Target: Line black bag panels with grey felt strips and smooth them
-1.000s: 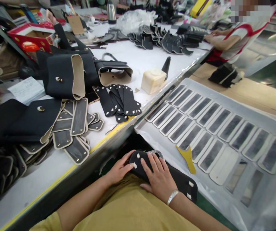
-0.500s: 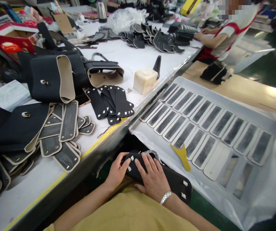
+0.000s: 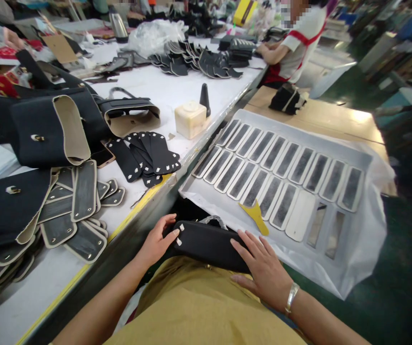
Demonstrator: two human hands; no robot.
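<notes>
Across my lap lies a long black bag panel (image 3: 206, 242) with rounded corners and small white patches at its left end. My left hand (image 3: 158, 242) holds that end, thumb on top near the patches and fingers at the far edge. Flat over the right end rests my right hand (image 3: 263, 266), its fingers stretched out. Behind the panel shows a handle in clear wrapping (image 3: 213, 220); what it belongs to is mostly hidden. Similar black panels with white patches (image 3: 152, 153) lie fanned on the table to the left.
On the right, a grey tray (image 3: 364, 158) holds rows of strips and a yellow notched scraper (image 3: 256, 215). The white table (image 3: 120, 215) carries black bags (image 3: 44, 134), trimmed pieces with metal fittings (image 3: 84, 189) and a cream plastic container (image 3: 190, 120). A co-worker (image 3: 295, 48) is at the far side.
My right hand has slid right along the panel to its right end, and the fingers of my left hand have spread a little at the left end. The whole view has shifted.
</notes>
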